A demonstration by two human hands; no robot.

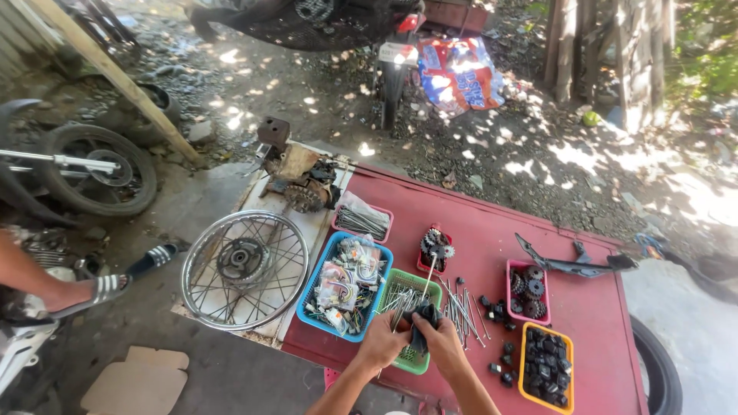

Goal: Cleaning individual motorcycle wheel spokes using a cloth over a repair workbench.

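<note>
My left hand (382, 340) and my right hand (442, 342) meet over the near end of a green basket (410, 281) of metal spokes, on a red table (592, 307). Both hands grip a small dark part (423, 319) between them. A thin metal spoke (429, 277) rises from the hands toward a pile of gears. Loose spokes (461, 307) lie on the table just right of my hands.
A blue basket (311, 288) of packaged parts and a spoked wheel rim (244, 269) lie to the left. Pink trays hold spokes (361, 221) and gears (526, 292); a yellow tray (546, 367) holds dark nuts. Another person's sandalled foot (100, 290) is at far left.
</note>
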